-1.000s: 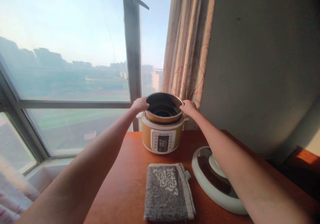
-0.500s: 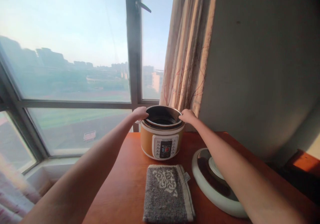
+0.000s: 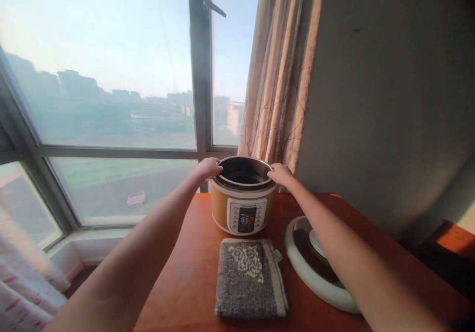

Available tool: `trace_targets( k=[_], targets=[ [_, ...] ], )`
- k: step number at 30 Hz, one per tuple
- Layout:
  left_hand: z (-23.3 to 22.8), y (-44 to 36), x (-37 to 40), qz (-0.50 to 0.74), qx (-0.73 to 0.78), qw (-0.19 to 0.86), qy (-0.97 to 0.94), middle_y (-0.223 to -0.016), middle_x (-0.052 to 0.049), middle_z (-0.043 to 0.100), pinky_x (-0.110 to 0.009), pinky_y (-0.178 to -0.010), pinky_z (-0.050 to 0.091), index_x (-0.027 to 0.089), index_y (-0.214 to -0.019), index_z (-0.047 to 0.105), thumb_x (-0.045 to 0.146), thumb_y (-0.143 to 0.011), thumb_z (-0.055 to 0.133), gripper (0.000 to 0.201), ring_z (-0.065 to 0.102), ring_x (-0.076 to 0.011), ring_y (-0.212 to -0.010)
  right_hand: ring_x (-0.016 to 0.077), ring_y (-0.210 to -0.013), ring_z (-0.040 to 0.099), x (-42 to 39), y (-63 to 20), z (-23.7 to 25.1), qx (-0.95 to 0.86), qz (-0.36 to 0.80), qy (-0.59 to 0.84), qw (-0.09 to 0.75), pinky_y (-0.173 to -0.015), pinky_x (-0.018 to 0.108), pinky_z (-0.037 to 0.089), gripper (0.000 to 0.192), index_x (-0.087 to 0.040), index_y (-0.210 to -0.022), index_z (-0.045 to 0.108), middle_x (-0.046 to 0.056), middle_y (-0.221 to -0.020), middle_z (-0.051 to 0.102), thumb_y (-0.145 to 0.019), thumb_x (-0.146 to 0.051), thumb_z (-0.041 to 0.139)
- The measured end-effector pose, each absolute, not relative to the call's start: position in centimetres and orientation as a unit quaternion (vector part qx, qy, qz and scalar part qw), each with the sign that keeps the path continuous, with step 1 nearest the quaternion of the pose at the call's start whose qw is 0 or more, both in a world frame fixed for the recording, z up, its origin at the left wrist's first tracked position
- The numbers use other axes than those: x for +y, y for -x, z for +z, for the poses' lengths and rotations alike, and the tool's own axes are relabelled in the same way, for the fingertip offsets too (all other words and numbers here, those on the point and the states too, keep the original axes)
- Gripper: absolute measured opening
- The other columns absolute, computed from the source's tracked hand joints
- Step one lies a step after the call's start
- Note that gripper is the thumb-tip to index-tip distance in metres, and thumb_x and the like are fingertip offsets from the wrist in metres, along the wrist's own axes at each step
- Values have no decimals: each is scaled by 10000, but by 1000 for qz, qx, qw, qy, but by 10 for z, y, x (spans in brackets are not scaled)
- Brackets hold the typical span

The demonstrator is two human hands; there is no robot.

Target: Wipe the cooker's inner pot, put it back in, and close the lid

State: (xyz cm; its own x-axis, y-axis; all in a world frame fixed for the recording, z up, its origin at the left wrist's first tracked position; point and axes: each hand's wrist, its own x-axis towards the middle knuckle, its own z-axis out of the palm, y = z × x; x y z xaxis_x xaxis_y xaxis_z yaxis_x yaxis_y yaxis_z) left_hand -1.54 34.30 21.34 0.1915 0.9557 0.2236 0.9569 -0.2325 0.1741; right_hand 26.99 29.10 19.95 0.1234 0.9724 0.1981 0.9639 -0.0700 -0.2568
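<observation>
A gold and white electric cooker (image 3: 220, 204) stands on the table, its control panel facing me. In its top sits a dark inner pot (image 3: 245, 167) with a shiny metal rim, raised slightly above the cooker's edge. My left hand (image 3: 210, 167) is closed on the left side of the rim. On the opposite side, my right hand (image 3: 281, 173) pinches the same rim. A folded grey towel (image 3: 247, 292) with a pale pattern lies in front of the cooker. The round cooker lid (image 3: 311, 277) rests to the right, partly hidden under my right forearm.
The brown wooden table (image 3: 181, 267) carries all these things. Behind it are a large window (image 3: 111, 99) and a beige curtain (image 3: 278, 74). A dark grey wall (image 3: 382, 99) is on the right, and a pale curtain (image 3: 25, 282) hangs at the lower left.
The camera view has shifted slightly. Both hands keep their hold on the pot's rim, and no clear movement of the pot shows.
</observation>
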Motion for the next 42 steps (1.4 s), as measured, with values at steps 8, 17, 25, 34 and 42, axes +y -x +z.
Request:
trace_targets(
  k=[8,17,25,34,42],
  targets=[
    [204,15,334,-194,-610,-17,768,-978,-94,785,-299,-777,527,226,-1075,773,251,-767,537,389,715,-268,-914,310,-1003,704,258,-264,202,-633,9,758,159,-767,341,520,359,-164,-1077,749,179,-1093,738,-822,-295,532],
    [197,18,322,-227,-601,-42,765,-1042,-107,777,-319,-796,518,221,-1119,762,237,-776,540,409,701,-287,-964,320,-1015,703,231,-263,201,-629,3,762,155,-783,356,519,368,-164,-1061,750,185,-1079,739,-859,-326,488],
    [192,19,319,-254,-602,-55,755,-1013,-111,777,-340,-767,514,233,-1142,758,259,-783,551,415,702,-298,-919,321,-980,704,218,-267,203,-641,-3,748,172,-760,348,502,339,-152,-999,757,196,-1037,744,-836,-318,511],
    [188,20,308,-319,-586,-45,744,-812,-79,752,-305,-663,454,225,-1107,770,338,-831,558,366,669,-251,-755,221,-870,711,223,-292,193,-671,18,696,254,-712,258,468,280,-214,-963,754,87,-885,771,-866,-335,521],
    [168,26,290,-473,-623,-25,622,-765,-59,696,-305,-696,428,195,-1093,740,285,-886,433,381,640,-228,-739,206,-752,711,203,-359,154,-641,41,698,317,-701,278,497,342,-199,-1085,741,50,-811,768,-868,-301,498]
  ],
)
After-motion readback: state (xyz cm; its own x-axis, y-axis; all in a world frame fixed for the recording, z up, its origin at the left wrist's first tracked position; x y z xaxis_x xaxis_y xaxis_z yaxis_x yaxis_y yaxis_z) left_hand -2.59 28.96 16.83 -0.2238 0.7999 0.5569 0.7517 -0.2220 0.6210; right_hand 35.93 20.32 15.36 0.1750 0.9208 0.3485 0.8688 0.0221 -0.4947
